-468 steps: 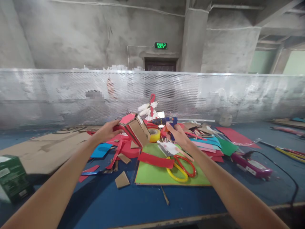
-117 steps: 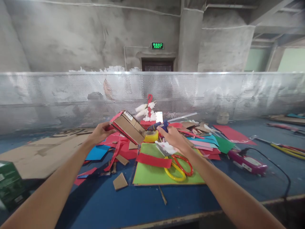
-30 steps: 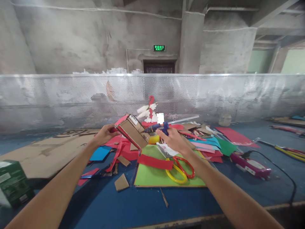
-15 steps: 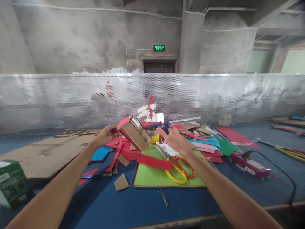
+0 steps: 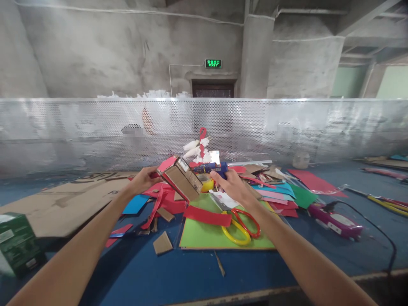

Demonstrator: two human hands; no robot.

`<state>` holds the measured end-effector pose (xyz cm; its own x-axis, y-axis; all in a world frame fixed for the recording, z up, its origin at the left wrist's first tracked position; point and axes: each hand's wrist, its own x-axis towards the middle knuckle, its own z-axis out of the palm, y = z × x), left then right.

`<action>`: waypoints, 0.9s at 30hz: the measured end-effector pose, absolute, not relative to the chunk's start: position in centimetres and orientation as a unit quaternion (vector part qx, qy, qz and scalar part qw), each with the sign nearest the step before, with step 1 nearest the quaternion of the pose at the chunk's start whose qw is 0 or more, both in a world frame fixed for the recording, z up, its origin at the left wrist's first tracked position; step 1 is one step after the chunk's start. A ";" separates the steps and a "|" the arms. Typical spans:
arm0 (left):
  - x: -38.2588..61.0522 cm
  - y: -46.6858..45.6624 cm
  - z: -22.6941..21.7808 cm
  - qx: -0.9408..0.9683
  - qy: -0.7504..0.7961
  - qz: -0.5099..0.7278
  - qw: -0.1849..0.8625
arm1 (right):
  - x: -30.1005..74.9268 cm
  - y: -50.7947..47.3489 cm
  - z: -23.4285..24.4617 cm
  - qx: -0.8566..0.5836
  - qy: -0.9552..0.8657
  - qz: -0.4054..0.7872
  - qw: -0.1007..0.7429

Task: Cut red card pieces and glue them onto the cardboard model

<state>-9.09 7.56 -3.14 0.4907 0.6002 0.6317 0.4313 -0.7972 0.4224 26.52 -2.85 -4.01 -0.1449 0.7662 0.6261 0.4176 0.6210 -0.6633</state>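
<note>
My left hand (image 5: pixel 144 180) grips a small cardboard box (image 5: pixel 183 180) by its red-covered left side, holding it tilted above the table. In my right hand (image 5: pixel 232 185) is a blue hot glue gun (image 5: pixel 207 168), its nozzle pointing left at the box's upper right edge. Whether the tip touches the box I cannot tell. Below the hands a red paper strip (image 5: pixel 207 216) lies across a green sheet (image 5: pixel 204 238). Beside the strip rest scissors (image 5: pixel 237 231) with one yellow and one red handle loop. A roll of yellow tape (image 5: pixel 208 185) sits behind the box.
A flat cardboard sheet (image 5: pixel 73 204) and a green box (image 5: pixel 19 244) are on the left. Coloured paper (image 5: pixel 306 196) and a purple device (image 5: pixel 334 220) with a black cable lie right. White flowers (image 5: pixel 194 148) stand before a perforated metal panel (image 5: pixel 95 127).
The glue gun has shifted very slightly, its nozzle a little further left along the box edge. My left hand and the box have hardly moved.
</note>
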 end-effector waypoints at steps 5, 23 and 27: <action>-8.4 7.0 -2.9 0.860 0.299 0.402 0.100 | 26.1 -3.5 -3.6 -0.407 -0.738 0.129 0.522; -8.0 7.5 -3.3 0.872 0.287 0.384 0.093 | 26.0 -4.2 -3.0 -0.402 -0.743 0.101 0.526; -8.0 7.7 -3.4 0.872 0.276 0.390 0.106 | 26.0 -4.0 -3.1 -0.427 -0.718 0.099 0.541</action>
